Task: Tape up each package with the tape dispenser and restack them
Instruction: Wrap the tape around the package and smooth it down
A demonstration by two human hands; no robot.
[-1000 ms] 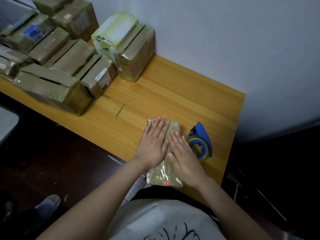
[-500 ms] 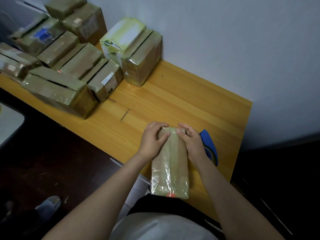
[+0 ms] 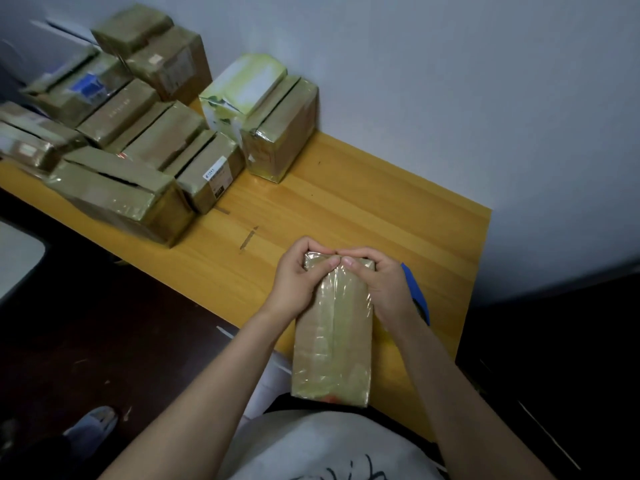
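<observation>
A small brown package (image 3: 332, 344) wrapped in shiny clear tape is tilted up off the wooden table (image 3: 363, 209), its near end over the table's front edge. My left hand (image 3: 298, 275) grips its far left corner and my right hand (image 3: 377, 278) grips its far right corner, thumbs meeting on top. The blue tape dispenser (image 3: 417, 296) lies on the table just right of my right hand, mostly hidden behind it.
Several taped brown packages (image 3: 138, 161) crowd the table's left and back. A white-and-green box (image 3: 242, 88) and a brown box (image 3: 280, 129) stand against the wall. The table's right edge drops off beyond the dispenser.
My hands went from lying flat on the package to curling round its far end. The package rose off the table and came toward me.
</observation>
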